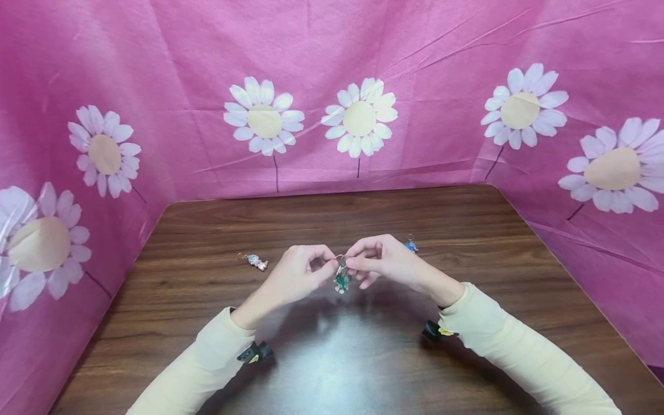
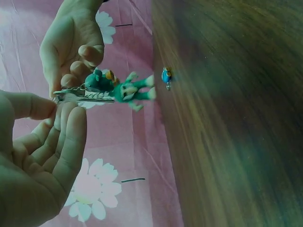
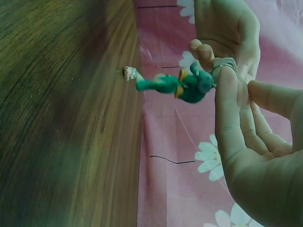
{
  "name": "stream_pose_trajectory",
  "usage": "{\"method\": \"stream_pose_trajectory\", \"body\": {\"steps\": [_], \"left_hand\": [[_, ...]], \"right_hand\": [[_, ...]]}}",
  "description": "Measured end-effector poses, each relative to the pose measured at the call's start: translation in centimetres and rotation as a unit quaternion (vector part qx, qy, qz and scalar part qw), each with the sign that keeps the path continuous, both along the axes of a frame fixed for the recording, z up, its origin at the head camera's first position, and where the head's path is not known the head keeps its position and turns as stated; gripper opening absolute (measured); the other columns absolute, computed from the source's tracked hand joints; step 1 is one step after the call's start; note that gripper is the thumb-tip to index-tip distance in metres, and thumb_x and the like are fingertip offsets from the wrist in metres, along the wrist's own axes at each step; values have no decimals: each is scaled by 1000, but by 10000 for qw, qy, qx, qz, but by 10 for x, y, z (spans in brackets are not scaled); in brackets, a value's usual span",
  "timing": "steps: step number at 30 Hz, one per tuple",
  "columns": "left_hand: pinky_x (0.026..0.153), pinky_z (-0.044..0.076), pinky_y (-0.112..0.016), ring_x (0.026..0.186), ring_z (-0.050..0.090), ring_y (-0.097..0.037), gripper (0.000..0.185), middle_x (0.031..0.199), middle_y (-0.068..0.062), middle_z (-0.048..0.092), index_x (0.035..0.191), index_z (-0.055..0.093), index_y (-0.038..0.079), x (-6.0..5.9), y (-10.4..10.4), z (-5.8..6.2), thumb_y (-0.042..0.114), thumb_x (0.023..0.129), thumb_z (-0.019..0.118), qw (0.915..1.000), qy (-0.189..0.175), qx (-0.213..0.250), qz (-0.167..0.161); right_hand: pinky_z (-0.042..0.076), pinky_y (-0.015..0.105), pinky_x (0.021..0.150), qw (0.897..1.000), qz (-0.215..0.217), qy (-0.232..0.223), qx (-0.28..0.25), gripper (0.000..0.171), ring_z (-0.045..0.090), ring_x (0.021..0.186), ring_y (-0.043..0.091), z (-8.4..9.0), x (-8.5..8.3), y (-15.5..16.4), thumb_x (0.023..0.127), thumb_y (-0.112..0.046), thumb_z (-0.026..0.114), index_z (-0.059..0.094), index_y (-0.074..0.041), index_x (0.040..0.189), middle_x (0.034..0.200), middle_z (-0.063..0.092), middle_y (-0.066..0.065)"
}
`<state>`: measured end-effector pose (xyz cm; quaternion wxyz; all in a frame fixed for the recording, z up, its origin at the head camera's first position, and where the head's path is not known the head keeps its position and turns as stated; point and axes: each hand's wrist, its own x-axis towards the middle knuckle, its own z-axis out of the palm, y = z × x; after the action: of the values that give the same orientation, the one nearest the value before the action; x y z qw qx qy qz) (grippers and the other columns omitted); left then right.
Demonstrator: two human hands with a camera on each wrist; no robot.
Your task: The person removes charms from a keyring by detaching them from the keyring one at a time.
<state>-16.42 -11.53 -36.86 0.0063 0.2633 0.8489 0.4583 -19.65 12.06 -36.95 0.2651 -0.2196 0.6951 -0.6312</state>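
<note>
Both hands are raised close together over the table, working at one metal key ring point(image 1: 340, 257). The left hand point(image 1: 303, 271) pinches it from one side between thumb and forefinger. From the other side the right hand point(image 1: 386, 259) pinches the same ring, its lower fingers loosely bent. Below the ring dangle a green figure charm point(image 2: 128, 91) and a rounder dark green charm point(image 2: 98, 81) with orange parts. Flat silvery pieces point(image 2: 97, 98) and a short chain hang beside them in the left wrist view. Fingertips partly hide the ring.
A keychain with a pale blue and pink figure point(image 1: 256, 262) lies on the brown wooden table point(image 1: 207, 230), left of the hands. A blue figure keychain point(image 1: 411, 246) lies behind the right hand. Pink cloth point(image 1: 311, 46) with white flowers surrounds the table's back and sides.
</note>
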Motion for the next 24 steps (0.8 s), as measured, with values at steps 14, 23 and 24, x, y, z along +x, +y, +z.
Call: {"method": "stream_pose_trajectory", "body": {"steps": [14,23,24], "left_hand": [[58,52,-26,63,60,-7,11,72,11,66,89,73,16,2,2,0,20,95,65,9978,329,-575,44],[64,61,-37,74,68,-34,15,85,-6,70,106,69,11,1,-3,-8,22,105,59,9905,-1010,706,-605],[64,61,-37,75,68,-34,15,86,-6,70,106,69,11,1,-3,-8,21,105,59,9899,-1009,752,-652]], "right_hand": [[59,59,69,9947,220,861,513,17,69,67,27,2,-3,0,97,-10,69,69,5,105,83,70,19],[62,50,68,9985,12,471,269,21,69,69,22,3,-2,1,98,-11,66,67,8,106,84,70,18],[62,49,68,9987,26,445,235,21,70,70,22,3,-1,1,98,-11,66,67,8,106,84,70,18]]}}
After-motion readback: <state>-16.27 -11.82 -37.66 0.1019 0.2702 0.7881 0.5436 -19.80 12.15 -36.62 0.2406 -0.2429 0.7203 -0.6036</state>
